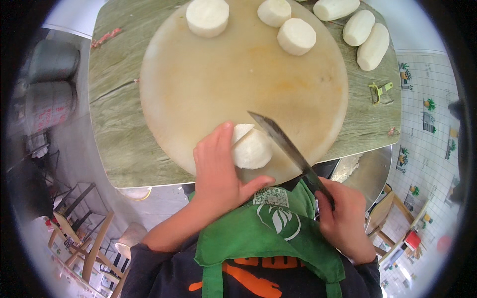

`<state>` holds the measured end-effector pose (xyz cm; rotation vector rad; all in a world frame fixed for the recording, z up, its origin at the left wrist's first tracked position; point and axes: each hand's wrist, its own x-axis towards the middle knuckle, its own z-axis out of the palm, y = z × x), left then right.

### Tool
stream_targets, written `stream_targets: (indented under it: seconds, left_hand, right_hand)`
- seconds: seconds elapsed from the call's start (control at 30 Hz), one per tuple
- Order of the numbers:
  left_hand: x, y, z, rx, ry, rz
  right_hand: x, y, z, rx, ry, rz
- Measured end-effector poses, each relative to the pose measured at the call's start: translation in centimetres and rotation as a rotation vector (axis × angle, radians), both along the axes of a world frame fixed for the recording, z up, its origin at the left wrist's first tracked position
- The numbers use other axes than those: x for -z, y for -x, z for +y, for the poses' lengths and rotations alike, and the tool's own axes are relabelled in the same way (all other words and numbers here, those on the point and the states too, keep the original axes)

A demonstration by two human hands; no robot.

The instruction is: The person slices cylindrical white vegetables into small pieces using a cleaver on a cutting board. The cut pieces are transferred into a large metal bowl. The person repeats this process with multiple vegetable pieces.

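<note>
My left hand [218, 164] rests against the left side of a peeled white root vegetable piece [254, 151] near the front edge of a round cutting board [223, 82]. A slanting cut divides that piece, with a smaller section at its upper left. The thumb lies along its near side. In my right hand [344, 218] is a kitchen knife [287, 143], gripped by its dark handle. Its blade points up and left, just right of the piece and apart from it. Farther back on the board sit a thick white chunk [207, 18] and two smaller chunks [296, 37].
Several whole peeled roots [373, 46] lie at the table's back right. A green peeler [380, 91] is right of the board. Below the table's right edge stands a metal basin [367, 178] with pale scraps. Wooden chairs [95, 247] and grey bins [50, 104] are at the left.
</note>
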<state>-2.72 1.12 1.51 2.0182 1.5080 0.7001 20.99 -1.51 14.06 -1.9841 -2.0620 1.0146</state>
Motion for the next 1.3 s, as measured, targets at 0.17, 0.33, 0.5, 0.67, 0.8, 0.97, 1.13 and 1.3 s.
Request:
stream_targets:
  seconds: [0.17,0.33,0.5,0.67,0.8,0.97,1.13,1.3]
  left_hand:
    - [0.3,0.6,0.5,0.027,-0.141,-0.107]
    - [0.7,0.6,0.6,0.044,-0.129,-0.112]
    - [0.9,0.9,0.5,0.061,-0.090,-0.089]
    - [1.3,1.1,0.5,0.077,-0.079,-0.077]
    - [1.6,1.0,0.3,0.055,-0.134,-0.082]
    - [1.5,1.3,-0.1,0.036,-0.109,-0.128]
    - [1.7,1.5,-0.1,0.010,-0.062,-0.178]
    - [2.2,1.3,-0.3,0.006,-0.004,-0.228]
  right_hand:
    - [-1.2,-0.3,-0.2,-0.099,-0.029,-0.045]
    - [-1.0,0.0,-0.3,-0.073,-0.035,-0.037]
    - [-2.1,0.4,0.1,-0.086,0.060,-0.094]
    - [-1.1,1.2,2.7,-0.264,0.139,-0.177]
    - [3.3,2.4,3.8,-0.240,0.079,-0.081]
    - [1.8,1.2,2.0,-0.164,-0.042,-0.036]
    - [-1.3,0.9,1.4,-0.213,-0.021,0.008]
    - [-1.5,2.0,1.6,-0.236,0.051,-0.087]
